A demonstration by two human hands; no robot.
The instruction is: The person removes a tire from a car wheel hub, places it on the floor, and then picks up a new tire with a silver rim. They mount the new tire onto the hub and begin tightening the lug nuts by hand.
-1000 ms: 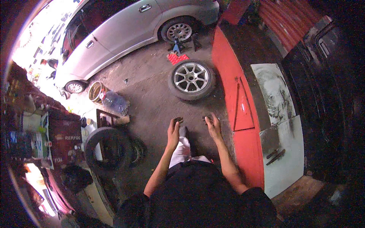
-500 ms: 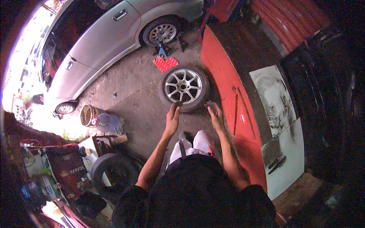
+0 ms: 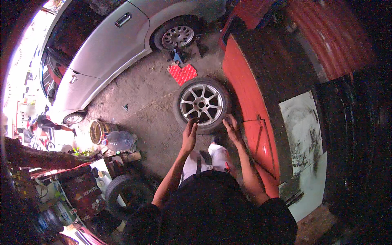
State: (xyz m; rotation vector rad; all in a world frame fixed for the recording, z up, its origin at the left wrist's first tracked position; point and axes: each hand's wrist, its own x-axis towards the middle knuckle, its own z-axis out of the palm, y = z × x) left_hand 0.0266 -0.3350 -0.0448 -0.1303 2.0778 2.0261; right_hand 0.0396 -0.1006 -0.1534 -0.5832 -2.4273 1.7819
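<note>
A car wheel [image 3: 210, 108] with a silver spoked rim and black tyre lies flat on the dirt floor in front of me. My left hand [image 3: 190, 133] is over its near left edge, fingers extended and parted from the thumb. At the near right edge is my right hand [image 3: 232, 130], also with fingers spread and slightly curved. Neither hand holds anything. Whether the fingertips touch the tyre I cannot tell.
A silver car [image 3: 110, 41] stands at far left, with a blue jack stand [image 3: 177, 57] and red cardboard [image 3: 182, 74] near its rear wheel. A red panel [image 3: 245, 85] runs along my right. At left are a bucket [image 3: 96, 131], plastic bottle [image 3: 121, 141] and loose tyre [image 3: 116, 196].
My view has shifted, so the wheel and car appear slightly lower. Both hands stay open and reach a little farther over the wheel's near side. My feet have shifted.
</note>
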